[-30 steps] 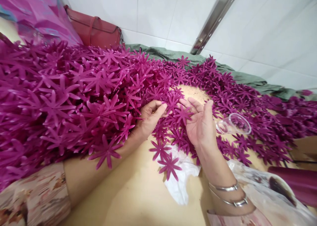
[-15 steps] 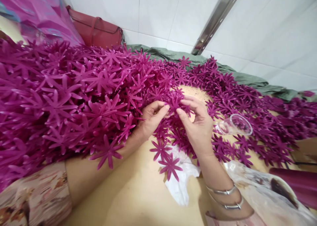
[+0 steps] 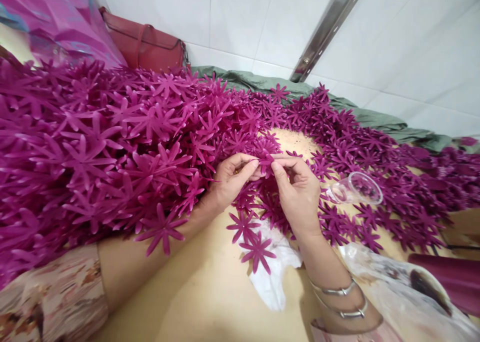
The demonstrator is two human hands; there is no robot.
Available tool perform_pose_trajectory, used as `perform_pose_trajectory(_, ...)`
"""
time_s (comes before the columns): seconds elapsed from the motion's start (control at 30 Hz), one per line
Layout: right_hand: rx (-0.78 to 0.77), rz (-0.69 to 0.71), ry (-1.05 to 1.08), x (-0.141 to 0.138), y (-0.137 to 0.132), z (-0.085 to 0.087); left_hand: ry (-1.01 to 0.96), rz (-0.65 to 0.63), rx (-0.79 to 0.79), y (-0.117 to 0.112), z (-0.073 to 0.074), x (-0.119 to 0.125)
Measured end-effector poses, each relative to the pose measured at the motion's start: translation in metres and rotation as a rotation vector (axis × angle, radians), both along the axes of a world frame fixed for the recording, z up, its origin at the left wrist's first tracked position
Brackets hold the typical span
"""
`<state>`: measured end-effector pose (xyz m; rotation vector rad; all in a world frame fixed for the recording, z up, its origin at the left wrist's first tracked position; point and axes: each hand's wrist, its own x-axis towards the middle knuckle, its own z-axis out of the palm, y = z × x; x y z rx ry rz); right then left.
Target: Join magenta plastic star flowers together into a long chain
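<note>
Between my two hands is a magenta artificial flower (image 3: 266, 161) with long narrow petals. My left hand (image 3: 235, 174) pinches its left side with thumb and forefinger. Thumb and fingers of my right hand (image 3: 298, 187) grip the petals on the right. Part of this flower is hidden behind my fingers. A large heap of matching flowers (image 3: 127, 132) rises beside and behind my left arm. Just below my hands, two loose flowers (image 3: 258, 252) lie partly over a white tissue (image 3: 272, 287) on the tan tabletop (image 3: 187, 297).
A clear plastic cup (image 3: 360, 189) lies on its side right of my right hand. More flowers (image 3: 348, 137) spread along a green cloth (image 3: 375, 119) by the tiled wall. A red handbag (image 3: 144, 42) stands at the back left. Crumpled clear plastic (image 3: 397, 287) sits at the lower right.
My right fingers have closed in from a wider spread and now pinch the petals. The right hand has lowered slightly. My left hand stays nearly in place.
</note>
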<state>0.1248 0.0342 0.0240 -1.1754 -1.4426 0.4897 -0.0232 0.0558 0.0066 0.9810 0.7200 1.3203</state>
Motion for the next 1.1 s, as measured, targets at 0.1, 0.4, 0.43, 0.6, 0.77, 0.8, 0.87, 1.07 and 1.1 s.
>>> perform_pose_trajectory(0.1, -0.033, -0.039, 0.162, 0.004, 0.006, -0.006, -0.037, 0.060, -0.017, 0.001, 0.000, 0.000)
perform_pose_trajectory(0.4, -0.202, 0.069, 0.764, 0.009, 0.021, -0.011, -0.070, 0.095, -0.067, 0.002, -0.001, 0.001)
perform_pose_trajectory(0.43, -0.224, 0.082, 0.794, 0.009, 0.022, -0.011, -0.069, 0.095, -0.066, 0.003, -0.001, 0.001)
perform_pose_trajectory(0.6, -0.224, 0.096, 0.732, 0.012, 0.021, -0.012, -0.074, 0.095, -0.064, 0.003, -0.001, 0.001)
perform_pose_trajectory(0.77, -0.169, 0.039, 0.572, 0.014, 0.019, -0.016, -0.071, 0.099, -0.060, 0.003, -0.001, 0.001)
perform_pose_trajectory(0.8, -0.156, 0.019, 0.518, 0.014, 0.018, -0.015, -0.071, 0.097, -0.059, 0.003, -0.001, 0.001)
perform_pose_trajectory(0.87, -0.094, -0.044, 0.360, 0.013, 0.015, -0.011, -0.071, 0.089, -0.052, 0.003, -0.001, 0.001)
perform_pose_trajectory(1.07, 0.133, -0.069, -0.163, 0.004, 0.002, 0.003, 0.004, 0.057, 0.001, 0.002, -0.001, 0.000)
perform_pose_trajectory(1.1, 0.142, -0.050, -0.200, 0.003, 0.001, 0.004, 0.027, 0.052, 0.020, 0.001, -0.001, 0.000)
